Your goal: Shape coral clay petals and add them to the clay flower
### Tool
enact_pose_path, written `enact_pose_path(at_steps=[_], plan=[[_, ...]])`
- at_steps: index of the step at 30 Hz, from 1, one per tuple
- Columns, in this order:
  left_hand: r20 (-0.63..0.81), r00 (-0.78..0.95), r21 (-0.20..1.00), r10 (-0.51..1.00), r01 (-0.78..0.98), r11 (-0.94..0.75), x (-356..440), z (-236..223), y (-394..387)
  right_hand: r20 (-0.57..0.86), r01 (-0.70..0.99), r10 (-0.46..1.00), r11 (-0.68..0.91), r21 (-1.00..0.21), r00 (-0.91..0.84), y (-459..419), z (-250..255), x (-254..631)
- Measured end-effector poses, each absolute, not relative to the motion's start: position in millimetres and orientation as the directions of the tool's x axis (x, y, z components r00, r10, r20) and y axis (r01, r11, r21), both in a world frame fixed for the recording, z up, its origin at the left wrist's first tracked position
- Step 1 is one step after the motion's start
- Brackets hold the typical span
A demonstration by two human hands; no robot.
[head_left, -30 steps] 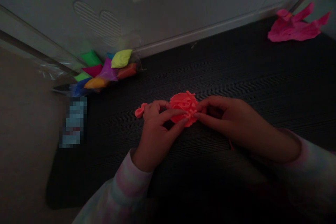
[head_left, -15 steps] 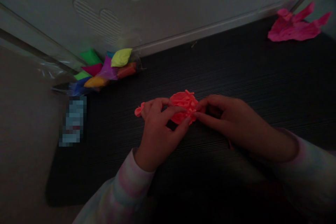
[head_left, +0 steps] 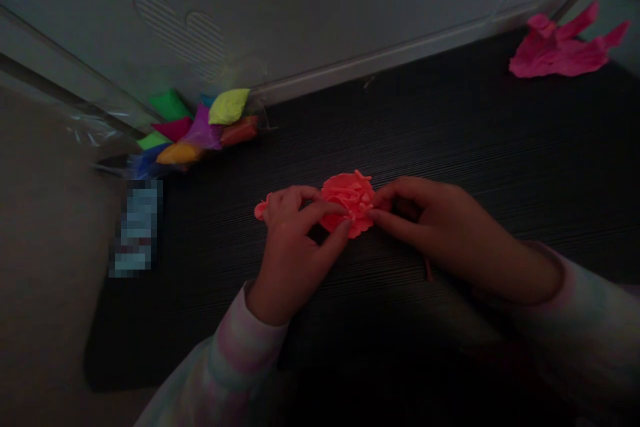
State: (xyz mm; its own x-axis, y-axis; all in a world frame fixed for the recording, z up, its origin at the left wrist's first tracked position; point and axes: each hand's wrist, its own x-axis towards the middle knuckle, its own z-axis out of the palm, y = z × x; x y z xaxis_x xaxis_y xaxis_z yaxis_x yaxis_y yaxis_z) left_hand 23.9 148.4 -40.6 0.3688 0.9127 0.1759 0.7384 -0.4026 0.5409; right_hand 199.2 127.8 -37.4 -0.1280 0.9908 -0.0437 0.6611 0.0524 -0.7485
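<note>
A round, coral-coloured piece of modelling clay with folded strands on top lies on the dark table. My left hand reaches over its left and near side, thumb and forefinger pinched on the clay near its lower right. From the right, my right hand pinches the clay's right edge between thumb and fingertips. A small loose lump of the same coral clay sits beside my left hand, partly hidden behind its fingers. The exact bit of clay between the fingertips is too small to make out.
Colourful clay packets in a clear plastic bag stand at the back left. A blurred-out pale blue packet lies near the left table edge. Crumpled pink clay rests at the back right, by the pale wall panel.
Both hands stay at the clay disc with small finger movements. My left thumb and forefinger have shifted slightly left, away from my right fingertips. The whole view has drifted a little.
</note>
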Motion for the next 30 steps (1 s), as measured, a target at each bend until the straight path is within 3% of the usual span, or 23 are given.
enact_pose_path(at_steps=[11, 18, 30], plan=[[0.096, 0.365, 0.664, 0.926, 0.67, -0.333, 19.6, -40.8, 149.9, -0.126, 0.578, 0.981, -0.019, -0.816, -0.146, 127.9, -35.6, 199.0], [0.12, 0.371, 0.624, 0.921, 0.694, -0.361, 22.2, -42.7, 149.8, -0.074, 0.609, 0.987, 0.029, -0.792, -0.144, 128.4, -36.5, 199.0], [0.152, 0.375, 0.591, 0.915, 0.707, -0.388, 22.5, -42.9, 148.1, -0.112, 0.61, 0.984, -0.002, -0.793, -0.142, 127.3, -35.8, 199.4]])
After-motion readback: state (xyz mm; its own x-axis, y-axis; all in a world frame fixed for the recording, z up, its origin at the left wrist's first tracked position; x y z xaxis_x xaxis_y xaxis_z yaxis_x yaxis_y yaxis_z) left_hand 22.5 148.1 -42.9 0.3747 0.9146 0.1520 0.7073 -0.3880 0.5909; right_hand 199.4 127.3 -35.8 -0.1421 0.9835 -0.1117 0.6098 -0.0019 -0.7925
